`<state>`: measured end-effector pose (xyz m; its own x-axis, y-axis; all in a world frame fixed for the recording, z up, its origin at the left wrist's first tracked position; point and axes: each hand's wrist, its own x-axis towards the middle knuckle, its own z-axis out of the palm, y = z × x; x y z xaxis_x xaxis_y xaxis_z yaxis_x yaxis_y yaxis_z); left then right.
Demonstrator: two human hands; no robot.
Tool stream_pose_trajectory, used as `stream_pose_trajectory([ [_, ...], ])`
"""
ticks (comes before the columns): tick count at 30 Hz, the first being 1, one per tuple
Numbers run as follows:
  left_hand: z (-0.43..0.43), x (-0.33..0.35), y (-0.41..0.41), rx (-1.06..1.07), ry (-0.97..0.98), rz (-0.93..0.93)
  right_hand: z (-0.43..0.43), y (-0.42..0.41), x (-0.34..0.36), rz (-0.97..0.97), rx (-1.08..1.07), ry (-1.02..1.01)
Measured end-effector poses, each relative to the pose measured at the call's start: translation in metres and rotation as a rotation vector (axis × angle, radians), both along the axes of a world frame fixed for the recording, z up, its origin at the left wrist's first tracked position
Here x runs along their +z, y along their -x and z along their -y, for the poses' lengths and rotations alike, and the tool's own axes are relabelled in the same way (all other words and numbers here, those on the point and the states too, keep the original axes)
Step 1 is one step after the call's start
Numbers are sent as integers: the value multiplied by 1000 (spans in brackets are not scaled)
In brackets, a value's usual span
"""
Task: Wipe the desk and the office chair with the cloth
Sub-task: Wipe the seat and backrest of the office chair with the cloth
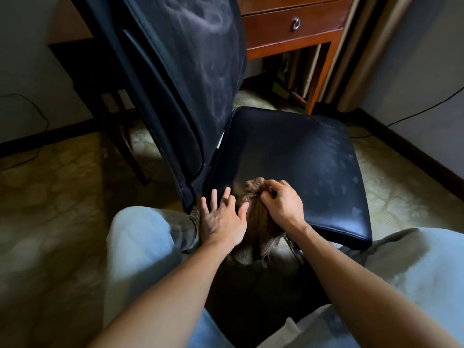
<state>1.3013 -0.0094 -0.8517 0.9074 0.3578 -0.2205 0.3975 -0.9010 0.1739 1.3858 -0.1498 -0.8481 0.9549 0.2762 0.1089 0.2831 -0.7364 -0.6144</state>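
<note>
A black office chair stands in front of me, its dusty seat turned to the right and its backrest rising at the left. A brown cloth lies bunched on the seat's near edge and hangs down over it. My right hand rests on top of the cloth with curled fingers gripping it. My left hand is spread, fingers straight, at the seat's near left corner beside the cloth. The wooden desk with a ring-pull drawer stands behind the chair.
My knees in light trousers flank the chair's front edge. A dark wooden chair leg stands at the left. Cables run along the left wall and right wall. Patterned floor surrounds the chair.
</note>
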Motion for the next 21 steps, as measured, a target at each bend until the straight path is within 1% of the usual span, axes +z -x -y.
stream_pose_trajectory([
  [4, -3, 3, -14, 25, -43, -3, -12, -26, 2, -16, 53, 29],
  [10, -25, 5, -39, 31, -105, -27, -31, -48, -4, 19, 179, 104],
  [15, -40, -2, -51, 62, -134, -14, -49, -44, -3, 31, 181, 72],
  [17, -43, -7, -50, 77, -166, 40, -55, -44, 1, 2, 189, 48],
  [21, -33, -23, -44, -6, -201, 291, -47, -50, 6, -41, 205, 24],
])
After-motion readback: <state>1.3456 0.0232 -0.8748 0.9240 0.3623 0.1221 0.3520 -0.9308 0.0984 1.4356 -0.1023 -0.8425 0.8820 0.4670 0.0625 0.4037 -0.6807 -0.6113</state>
